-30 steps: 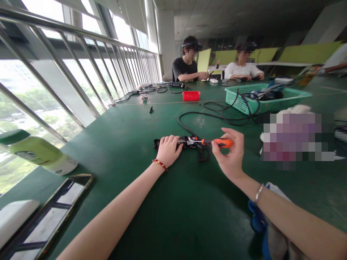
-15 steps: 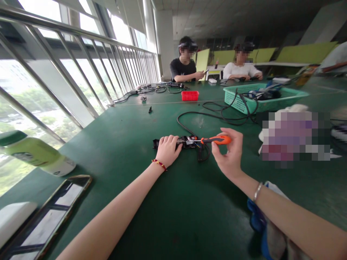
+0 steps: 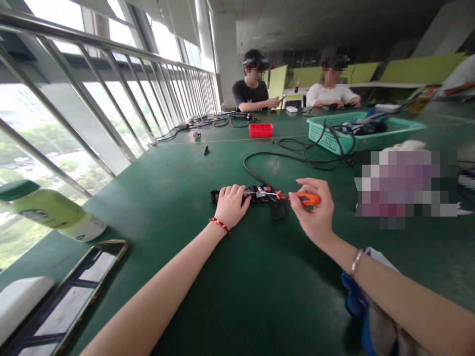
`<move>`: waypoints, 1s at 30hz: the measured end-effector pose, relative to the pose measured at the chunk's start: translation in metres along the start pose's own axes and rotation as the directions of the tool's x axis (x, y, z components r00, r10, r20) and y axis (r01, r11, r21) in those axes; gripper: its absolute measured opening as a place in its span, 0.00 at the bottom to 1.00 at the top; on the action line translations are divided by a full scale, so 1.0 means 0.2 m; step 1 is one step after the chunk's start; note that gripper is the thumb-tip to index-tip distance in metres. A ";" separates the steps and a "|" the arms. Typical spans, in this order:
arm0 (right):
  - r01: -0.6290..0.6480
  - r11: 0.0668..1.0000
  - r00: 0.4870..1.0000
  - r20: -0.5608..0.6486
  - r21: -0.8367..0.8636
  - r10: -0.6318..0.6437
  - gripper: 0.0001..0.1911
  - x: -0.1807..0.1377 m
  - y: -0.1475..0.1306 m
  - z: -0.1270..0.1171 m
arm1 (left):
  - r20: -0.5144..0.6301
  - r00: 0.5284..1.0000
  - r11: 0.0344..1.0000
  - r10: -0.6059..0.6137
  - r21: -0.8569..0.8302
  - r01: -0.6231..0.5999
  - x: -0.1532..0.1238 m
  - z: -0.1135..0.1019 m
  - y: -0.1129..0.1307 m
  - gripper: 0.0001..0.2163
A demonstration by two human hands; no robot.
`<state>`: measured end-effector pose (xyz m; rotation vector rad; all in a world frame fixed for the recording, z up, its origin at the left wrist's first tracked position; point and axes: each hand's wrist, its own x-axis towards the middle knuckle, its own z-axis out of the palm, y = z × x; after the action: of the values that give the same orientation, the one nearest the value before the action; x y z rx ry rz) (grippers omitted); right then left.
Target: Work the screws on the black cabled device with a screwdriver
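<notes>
A small black electronic device (image 3: 256,194) with exposed parts lies on the green table (image 3: 237,277), a black cable (image 3: 274,157) running from it toward the back. My left hand (image 3: 230,204) presses down on the device's left half and covers it. My right hand (image 3: 314,213) grips an orange-handled screwdriver (image 3: 299,198), held almost level, its metal tip resting on the device's right end.
A phone (image 3: 70,296) and a green-and-white bottle (image 3: 52,210) lie at near left by the window railing. A red tray (image 3: 261,130) and a green basket (image 3: 365,132) with cables stand farther back. Two people sit at the far end. Blue cloth (image 3: 356,301) is under my right forearm.
The screwdriver handle has dipped slightly lower and my right hand has closed tighter around it. My left hand stays on the device.
</notes>
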<state>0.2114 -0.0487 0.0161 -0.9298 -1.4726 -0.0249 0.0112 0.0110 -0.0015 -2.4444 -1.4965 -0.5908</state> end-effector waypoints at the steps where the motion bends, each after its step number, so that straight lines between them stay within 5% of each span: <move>1: 0.017 1.000 1.000 -0.021 0.018 -0.016 0.17 0.00 0.00 0.00 | 0.000 1.000 1.000 0.000 0.001 0.000 0.00 0.00 0.00 0.15; 30: 0.017 1.000 1.000 0.005 0.000 -0.017 0.15 0.00 -0.02 0.00 | -0.005 1.000 1.000 0.001 -0.005 -0.001 0.00 0.00 0.00 0.15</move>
<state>0.2094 -0.0508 0.0179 -0.9177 -1.4858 -0.0352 0.0125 0.0115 -0.0018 -2.4460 -1.4932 -0.6005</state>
